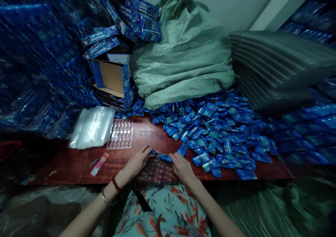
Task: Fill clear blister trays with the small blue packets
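My left hand (140, 160) pinches a small blue packet (153, 152) over the far left part of a clear plastic tray (154, 170). Another blue packet (165, 157) is gripped by my right hand (181, 165) at the tray's far right part. The tray has moulded cavities and lies at the front edge of the red-brown table (147, 128), close to my body. A large heap of blue packets (215, 135) spreads over the table to the right of my right hand.
Clear bags (94, 127) and a clear cavity tray (120, 134) lie left, near a pink-yellow strip (99, 164). Behind stand blue boxes (110, 76) and a green sack (183, 55). Grey stacked sheets (278, 62) rise at right. Wrapped blue stacks (39, 62) line the left.
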### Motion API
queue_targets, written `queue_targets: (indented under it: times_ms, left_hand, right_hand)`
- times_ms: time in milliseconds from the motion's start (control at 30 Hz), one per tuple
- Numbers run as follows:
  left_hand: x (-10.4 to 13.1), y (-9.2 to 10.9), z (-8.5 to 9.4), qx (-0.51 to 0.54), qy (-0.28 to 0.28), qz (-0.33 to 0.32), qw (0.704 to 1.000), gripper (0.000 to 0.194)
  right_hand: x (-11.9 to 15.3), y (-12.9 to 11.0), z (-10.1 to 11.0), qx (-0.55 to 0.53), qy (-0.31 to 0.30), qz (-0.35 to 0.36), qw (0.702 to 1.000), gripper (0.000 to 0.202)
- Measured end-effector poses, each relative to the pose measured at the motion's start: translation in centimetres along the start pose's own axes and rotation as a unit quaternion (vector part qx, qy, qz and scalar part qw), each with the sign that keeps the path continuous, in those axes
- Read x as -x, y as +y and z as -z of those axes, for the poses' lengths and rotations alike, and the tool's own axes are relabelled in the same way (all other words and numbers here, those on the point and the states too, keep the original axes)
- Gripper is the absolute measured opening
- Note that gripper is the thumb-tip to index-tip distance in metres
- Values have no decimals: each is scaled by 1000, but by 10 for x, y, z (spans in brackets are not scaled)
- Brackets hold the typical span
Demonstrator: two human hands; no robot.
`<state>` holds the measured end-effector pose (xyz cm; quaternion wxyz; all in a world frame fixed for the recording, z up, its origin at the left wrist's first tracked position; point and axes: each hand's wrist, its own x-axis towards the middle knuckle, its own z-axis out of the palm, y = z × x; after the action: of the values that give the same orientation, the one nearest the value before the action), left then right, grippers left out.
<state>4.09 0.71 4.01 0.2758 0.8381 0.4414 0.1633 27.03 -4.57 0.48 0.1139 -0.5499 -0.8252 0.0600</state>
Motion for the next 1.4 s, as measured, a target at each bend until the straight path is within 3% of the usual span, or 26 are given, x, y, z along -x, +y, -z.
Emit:
queue_targets:
  times_ms: [233,467,633,800,1000,1100,1167,1300,1400]
  left_hand:
    - [-4,11,3,-112,-56,-7,992,21]
    - [1,11,-11,-94,-16,32,995,39]
    - [4,13,-19,-98,6,39,994,41]
    - [2,15,-21,-86,14,41,995,41]
    - [-18,7,-19,-62,48,46,996,44]
    - [-29,4,-5,-61,49,35,996,42]
    - [-26,1,8,-67,79,35,994,45]
    - [16,-23,28,-52,209,92,972,40]
    - [51,-43,28,-27,261,131,956,25]
  right_hand:
    - [-23,-21,36,70,-93,-10,993,27]
    - [-60,-39,60,116,-129,-9,985,23]
    - [-74,-37,62,126,-141,19,982,17]
    - [-72,-46,51,151,-140,14,978,21]
    - [-92,-57,48,135,-112,-7,985,26]
    - [-100,-50,56,130,-108,-24,985,25]
    - [-93,-36,65,116,-105,-24,987,25]
    - [-50,11,83,70,-92,-52,992,30]
    - [-16,38,85,102,-101,-73,987,32]
